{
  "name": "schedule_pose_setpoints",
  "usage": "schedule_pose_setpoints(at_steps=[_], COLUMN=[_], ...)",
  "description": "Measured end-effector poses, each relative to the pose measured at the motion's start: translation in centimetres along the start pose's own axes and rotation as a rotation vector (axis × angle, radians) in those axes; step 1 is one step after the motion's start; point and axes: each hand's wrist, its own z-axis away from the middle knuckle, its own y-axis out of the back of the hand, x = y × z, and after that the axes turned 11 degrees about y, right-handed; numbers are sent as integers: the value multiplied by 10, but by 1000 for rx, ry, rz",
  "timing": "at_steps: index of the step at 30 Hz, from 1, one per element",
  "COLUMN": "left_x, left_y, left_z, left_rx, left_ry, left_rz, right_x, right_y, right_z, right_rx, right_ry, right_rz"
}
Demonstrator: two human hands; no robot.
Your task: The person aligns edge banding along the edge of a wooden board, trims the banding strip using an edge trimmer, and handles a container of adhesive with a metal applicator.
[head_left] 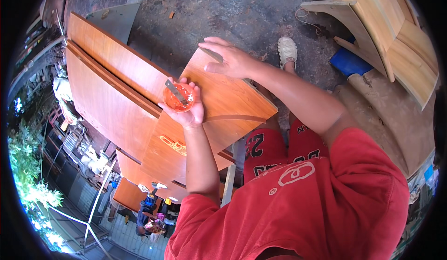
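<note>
Left hand (186,108): palm up, fingers curled into a closed grip around a small clear orange cup (177,98). A flat grey scraper blade (176,92) stands tilted inside the cup, its upper end leaning up and away from the grip. The cup sits in the palm, above the near part of the orange-brown wooden panel (223,97).

Right hand (229,59): laid flat on the far corner of the panel, well beyond the left grip and to its right. The fingers are extended; a thin dark strip (210,54) lies under the fingertips. Whether it is pinched or merely pressed cannot be told.

Surroundings: more stained panels (107,83) lie to the left of the left grip; pale unfinished curved wooden parts (386,31) stand far to the right. Rough concrete floor (223,8) lies beyond the right hand, and a foot in a pale perforated shoe (287,50) is just right of it.

Risk assessment:
- The cup is supported only by the palm. A tilt of the wrist would likely spill its contents onto the panel below.
- The blade is loose in the cup and could tip out.
- The panel overhangs its support; pressure from the right hand at the corner may shift it.
</note>
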Motion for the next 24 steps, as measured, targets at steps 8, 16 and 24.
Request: schedule_pose_setpoints(at_steps=[8, 16, 24], left_x=[3, 3, 1], left_y=[1, 2, 1], left_z=[0, 0, -2], left_rx=[-23, -9, -20], left_ry=[7, -1, -4], left_rz=[9, 2, 3], right_x=[4, 5, 7], right_y=[-4, 1, -3], right_z=[0, -21, 4], right_rx=[-45, 18, -31], right_ry=[-67, -1, -14], right_rz=[-101, -151, -40])
